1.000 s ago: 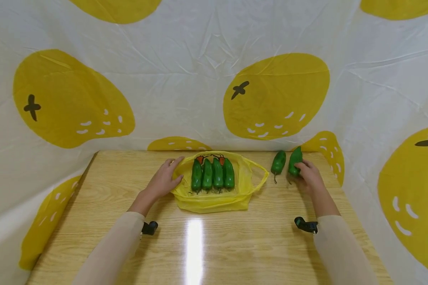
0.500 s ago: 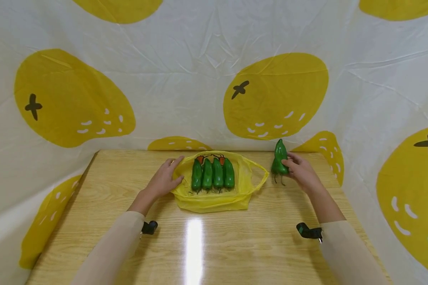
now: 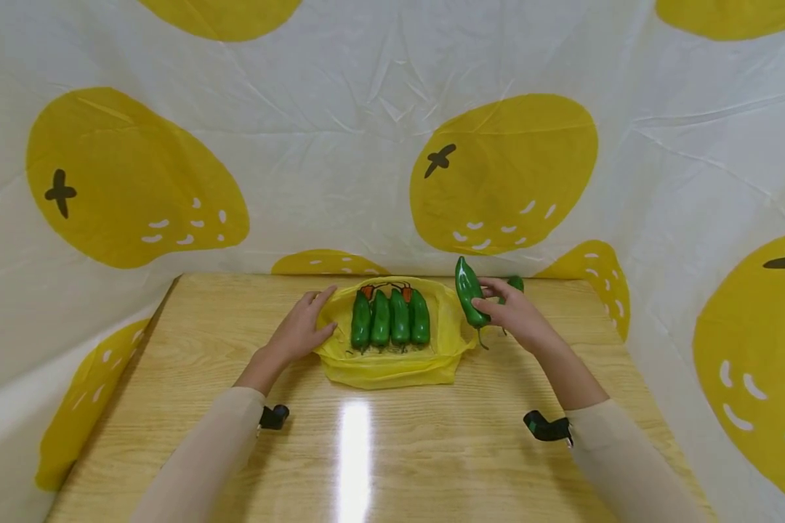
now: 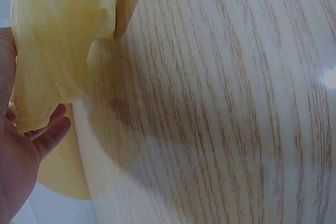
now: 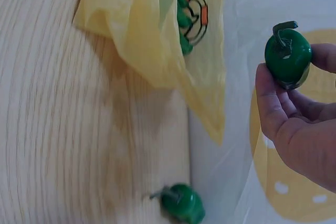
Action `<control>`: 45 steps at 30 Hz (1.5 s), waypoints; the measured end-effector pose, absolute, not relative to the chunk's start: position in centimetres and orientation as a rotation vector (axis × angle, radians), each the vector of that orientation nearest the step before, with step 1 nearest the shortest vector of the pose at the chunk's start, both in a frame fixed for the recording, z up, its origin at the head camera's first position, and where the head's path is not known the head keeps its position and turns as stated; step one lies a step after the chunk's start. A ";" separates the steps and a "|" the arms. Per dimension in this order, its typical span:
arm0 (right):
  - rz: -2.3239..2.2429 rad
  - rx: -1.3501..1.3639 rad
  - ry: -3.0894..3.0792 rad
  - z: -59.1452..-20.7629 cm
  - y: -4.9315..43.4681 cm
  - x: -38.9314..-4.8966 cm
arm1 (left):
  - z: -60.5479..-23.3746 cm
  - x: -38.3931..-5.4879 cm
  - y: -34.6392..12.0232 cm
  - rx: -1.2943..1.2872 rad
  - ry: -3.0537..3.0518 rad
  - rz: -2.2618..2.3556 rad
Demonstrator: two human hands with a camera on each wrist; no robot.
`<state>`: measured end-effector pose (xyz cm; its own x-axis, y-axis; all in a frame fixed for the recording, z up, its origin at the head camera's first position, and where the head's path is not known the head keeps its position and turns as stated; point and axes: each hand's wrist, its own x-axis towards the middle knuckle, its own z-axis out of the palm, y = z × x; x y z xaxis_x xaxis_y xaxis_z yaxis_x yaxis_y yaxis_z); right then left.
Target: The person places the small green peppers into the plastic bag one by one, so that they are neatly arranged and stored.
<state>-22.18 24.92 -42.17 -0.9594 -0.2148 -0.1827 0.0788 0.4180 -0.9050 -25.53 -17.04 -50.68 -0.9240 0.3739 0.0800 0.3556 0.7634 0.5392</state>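
Note:
A yellow plastic bag (image 3: 386,374) lies with its mouth spread on the table, and several green peppers (image 3: 381,319) lie side by side in it. My left hand (image 3: 301,327) holds the bag's left edge, the film passing between thumb and fingers in the left wrist view. Just right of the bag, my right hand (image 3: 513,312) pinches another green pepper (image 3: 469,290), tip up and stem down, raised above the table. Its stem end (image 5: 289,59) faces the right wrist camera. Behind the right hand, a loose green pepper (image 3: 515,282) lies on the table, partly hidden in the head view.
The wood-grain table (image 3: 419,465) reaches back to a white curtain (image 3: 340,181) with large yellow fruit prints, which also hangs at both sides. Black wrist cameras (image 3: 548,426) sit at the sleeves. Orange and black markings (image 5: 202,17) show inside the bag.
My right hand has picked up the rightmost pepper and carried it left, over the other loose one, to the bag's right side. The left hand has stayed at the bag's edge.

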 end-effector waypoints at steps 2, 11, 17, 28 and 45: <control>-1.538 -0.151 2.403 -42.2 24.1 -22.3 | -50.7 -25.6 -17.1 0.604 2.922 0.881; -1.393 -0.175 2.346 -42.7 20.1 -22.8 | -50.4 -25.4 -17.2 0.616 2.941 0.874; -1.340 -0.170 2.346 -43.0 17.8 -23.6 | -50.3 -25.4 -17.0 0.627 2.941 0.875; -1.255 -0.200 2.282 -44.3 14.0 -25.3 | -50.8 -25.4 -16.9 0.632 2.940 0.862; -1.151 -0.116 2.435 -46.6 9.7 -27.4 | -50.7 -25.5 -16.8 0.631 2.940 0.845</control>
<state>-27.36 9.74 -46.58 -0.8988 -0.2581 -0.3543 0.1101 0.6494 -0.7524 -25.47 -16.77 -50.74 -0.9183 0.3851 0.0920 0.3752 0.7720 0.5130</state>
